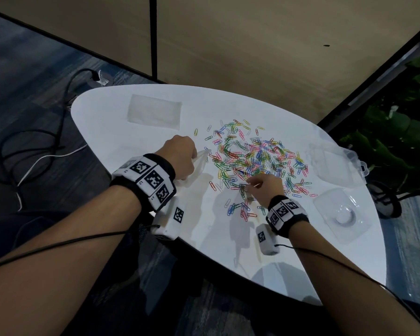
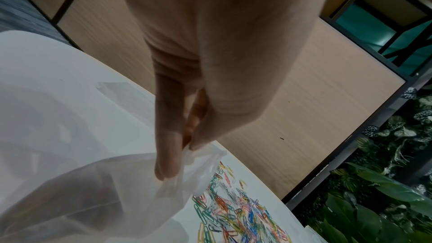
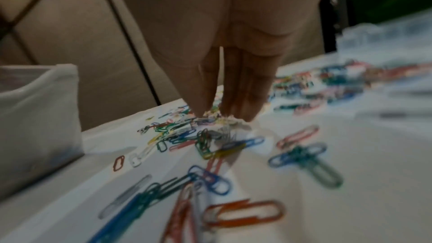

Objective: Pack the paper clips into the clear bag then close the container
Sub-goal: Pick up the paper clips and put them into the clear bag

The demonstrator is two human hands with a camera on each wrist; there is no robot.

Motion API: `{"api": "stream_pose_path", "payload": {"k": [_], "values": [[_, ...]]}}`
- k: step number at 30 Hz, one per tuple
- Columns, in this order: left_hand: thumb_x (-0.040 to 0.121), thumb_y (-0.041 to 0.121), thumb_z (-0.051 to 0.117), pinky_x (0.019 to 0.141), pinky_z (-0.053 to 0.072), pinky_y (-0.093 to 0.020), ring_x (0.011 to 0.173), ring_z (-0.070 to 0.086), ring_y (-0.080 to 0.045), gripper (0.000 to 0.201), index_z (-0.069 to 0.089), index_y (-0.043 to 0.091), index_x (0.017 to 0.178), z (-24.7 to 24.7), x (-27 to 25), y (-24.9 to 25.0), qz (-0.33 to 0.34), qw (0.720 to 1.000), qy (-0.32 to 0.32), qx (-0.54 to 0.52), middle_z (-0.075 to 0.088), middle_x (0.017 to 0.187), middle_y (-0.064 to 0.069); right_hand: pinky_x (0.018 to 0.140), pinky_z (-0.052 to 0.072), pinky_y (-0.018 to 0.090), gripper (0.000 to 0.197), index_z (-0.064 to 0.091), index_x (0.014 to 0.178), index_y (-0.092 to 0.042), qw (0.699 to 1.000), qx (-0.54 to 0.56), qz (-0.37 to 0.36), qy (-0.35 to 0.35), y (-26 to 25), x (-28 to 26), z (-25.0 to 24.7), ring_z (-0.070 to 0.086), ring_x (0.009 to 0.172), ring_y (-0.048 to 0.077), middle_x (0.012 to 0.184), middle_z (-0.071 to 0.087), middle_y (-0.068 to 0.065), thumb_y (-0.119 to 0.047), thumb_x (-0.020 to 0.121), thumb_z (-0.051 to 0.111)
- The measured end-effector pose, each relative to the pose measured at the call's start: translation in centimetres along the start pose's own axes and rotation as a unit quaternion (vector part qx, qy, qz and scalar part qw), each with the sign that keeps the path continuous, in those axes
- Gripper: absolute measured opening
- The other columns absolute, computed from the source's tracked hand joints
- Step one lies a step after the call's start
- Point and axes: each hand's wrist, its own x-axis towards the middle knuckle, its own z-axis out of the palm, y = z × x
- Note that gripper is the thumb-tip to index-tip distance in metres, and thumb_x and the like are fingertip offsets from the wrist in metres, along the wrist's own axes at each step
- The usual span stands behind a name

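At the centre of the white surface (image 1: 155,146), the left hand (image 1: 180,154) pinches the rim of a clear bag (image 2: 131,188) between thumb and fingers (image 2: 168,154), its grip clamped on the thin film and holding the mouth up just beside the 9 o'clock edge of the pile. The right hand (image 1: 269,187) reaches down into the pile's 6 o'clock edge, its fingertips (image 3: 240,106) drawn together on the paper clips (image 1: 257,156); the wrist view is blurred, so whether any clip is actually caught between them cannot be told. The clips lie spread over the middle of the surface in one loose, tangled scatter, far too many to count, in red, blue, green, yellow, pink and white, with a few strays at 6 o'clock nearest the person. They look light, stiff and slick, likely to hook into one another and slide on the smooth top, so gathering small bunches from the edge should work better than lifting singly. The bag is soft and limp and will probably sag shut unless held by its rim, as now. Two other clear plastic pieces sit at 3 to 4 o'clock: a shallow container (image 1: 337,214) near the edge and a second piece (image 1: 337,166) beyond it, hard to make out. One flat clear sleeve (image 1: 154,113) lies at 11 o'clock, well apart from the pile.
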Motion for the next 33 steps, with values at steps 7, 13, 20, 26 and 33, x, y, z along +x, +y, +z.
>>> {"api": "stream_pose_path", "payload": {"k": [7, 13, 20, 26, 33], "values": [[0.086, -0.004, 0.051, 0.087, 0.06, -0.04, 0.092, 0.072, -0.033, 0.036, 0.074, 0.008, 0.111, 0.1, 0.1, 0.0, -0.005, 1.0, -0.007, 0.009, 0.07, 0.093, -0.013, 0.106, 0.04, 0.037, 0.113, 0.028, 0.15, -0.017, 0.985, -0.135, 0.034, -0.104, 2.4, -2.0, 1.6, 0.047, 0.126, 0.031, 0.141, 0.033, 0.015, -0.061, 0.061, 0.082], [0.085, -0.002, 0.053, 0.086, 0.059, -0.037, 0.095, 0.068, -0.031, 0.036, 0.076, 0.01, 0.109, 0.1, 0.2, -0.5, -0.004, 1.0, 0.006, 0.022, 0.072, 0.103, -0.012, 0.099, 0.045, 0.03, 0.045, 0.06, 0.131, -0.015, 0.991, -0.122, -0.054, 0.001, -1.1, -0.2, 4.1, 0.056, 0.111, 0.027, 0.132, 0.044, 0.013, -0.025, 0.088, 0.067], [0.083, -0.006, 0.051, 0.085, 0.061, -0.04, 0.086, 0.072, -0.032, 0.032, 0.075, 0.006, 0.1, -0.1, 0.2, -0.3, 0.0, 1.0, -0.01, 0.02, 0.074, 0.096, -0.014, 0.07, 0.054, 0.022, 0.012, 0.08, 0.09, -0.012, 0.998, -0.066, 0.008, 0.003, -2.7, 1.9, 3.1, 0.069, 0.075, 0.016, 0.088, 0.077, 0.004, -0.016, 0.088, 0.069], [0.082, -0.007, 0.049, 0.082, 0.062, -0.04, 0.085, 0.072, -0.032, 0.034, 0.076, 0.003, 0.099, -0.2, 0.1, -0.4, -0.001, 1.0, -0.008, 0.012, 0.075, 0.089, -0.016, 0.087, 0.059, 0.037, 0.015, 0.074, 0.087, 0.007, 0.907, 0.386, 0.156, -0.061, -2.2, 1.7, 0.6, 0.074, 0.081, 0.023, 0.087, 0.075, 0.018, -0.007, 0.081, 0.076], [0.086, -0.005, 0.046, 0.08, 0.063, -0.038, 0.073, 0.076, -0.024, 0.034, 0.074, 0.005, 0.104, -0.1, 0.0, 0.0, -0.013, 1.0, -0.011, -0.022, 0.077, 0.086, -0.013, 0.07, 0.059, 0.021, 0.017, 0.071, 0.096, 0.009, 0.86, 0.489, 0.045, -0.135, -10.3, -1.6, 0.7, 0.071, 0.07, 0.017, 0.09, 0.073, 0.017, 0.0, 0.082, 0.073]]}}
